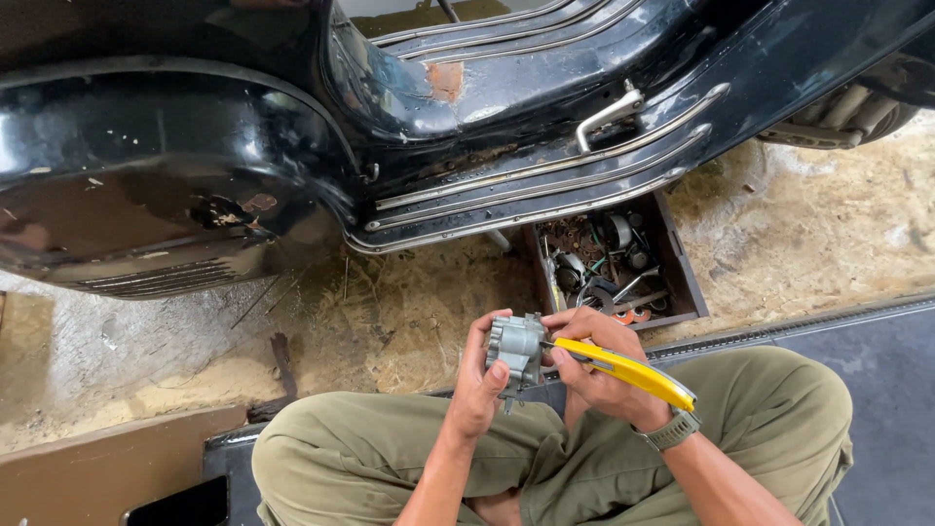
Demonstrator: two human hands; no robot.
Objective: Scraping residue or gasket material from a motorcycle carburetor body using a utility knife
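Note:
My left hand grips a small grey metal part, a cast engine piece, held upright above my lap. My right hand holds a yellow utility knife, its tip touching the right side of the metal part. Both hands are close together over my knees, which are in olive trousers. A grey watch sits on my right wrist.
A black scooter body with chrome floor strips fills the upper view. A dark tray of assorted metal parts lies on the floor under its footboard. Sawdust covers the concrete floor. A brown board lies at lower left.

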